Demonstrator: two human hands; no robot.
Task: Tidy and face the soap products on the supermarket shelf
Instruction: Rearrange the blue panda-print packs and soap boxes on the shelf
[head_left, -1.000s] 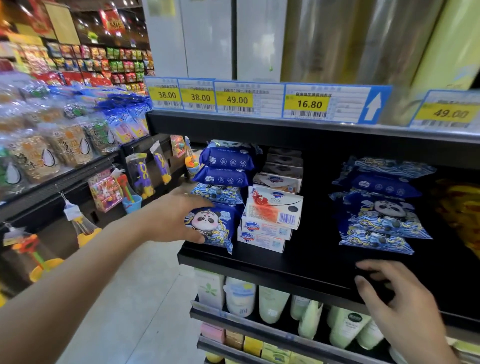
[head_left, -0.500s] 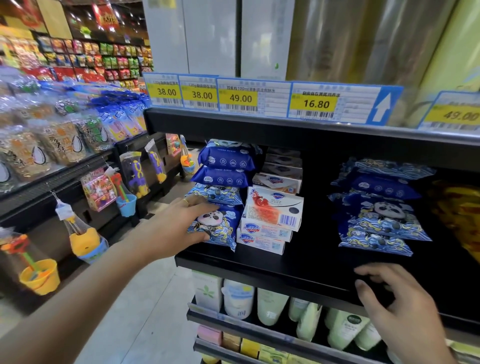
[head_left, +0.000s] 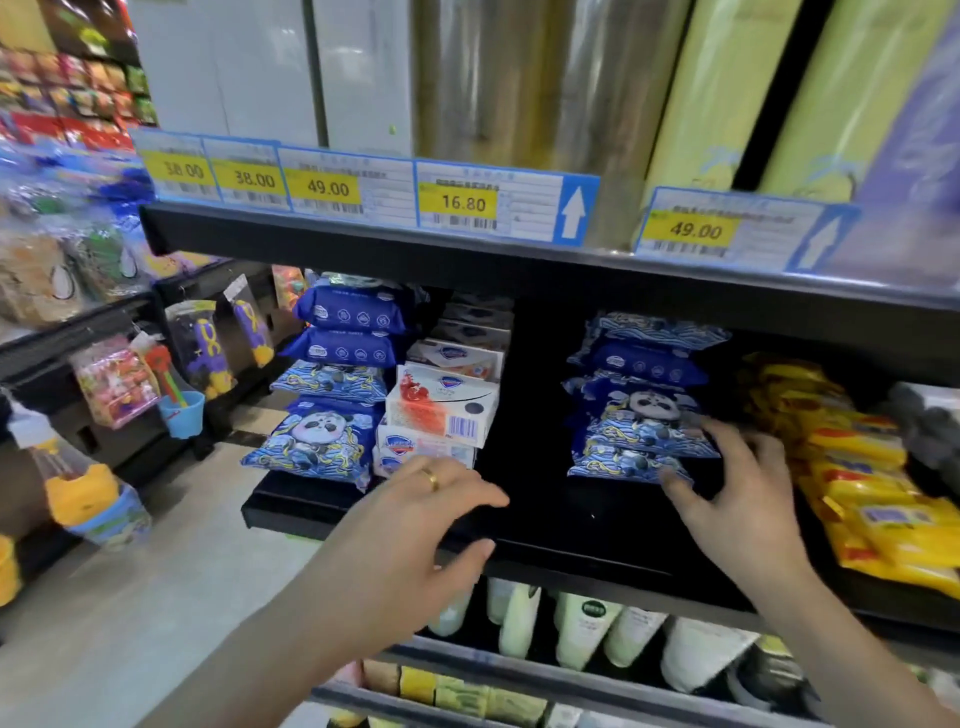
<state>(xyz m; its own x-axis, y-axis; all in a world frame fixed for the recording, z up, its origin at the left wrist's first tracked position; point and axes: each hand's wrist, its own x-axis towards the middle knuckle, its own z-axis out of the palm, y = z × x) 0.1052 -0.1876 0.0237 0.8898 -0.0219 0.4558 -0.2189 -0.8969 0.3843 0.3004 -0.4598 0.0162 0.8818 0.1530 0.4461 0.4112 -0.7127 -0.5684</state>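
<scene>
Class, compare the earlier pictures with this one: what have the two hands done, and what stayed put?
The left hand left the left panda pack and moved right, open. The right hand rose from the shelf edge to touch the right stack. Packs and soap boxes stayed put.

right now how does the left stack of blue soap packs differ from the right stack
The left stack stands beside white soap boxes, untouched; the right stack stands alone, with the right hand touching its lower packs. The left stack's panda pack is at the bottom; the right's sits higher. Both are blue.
</scene>
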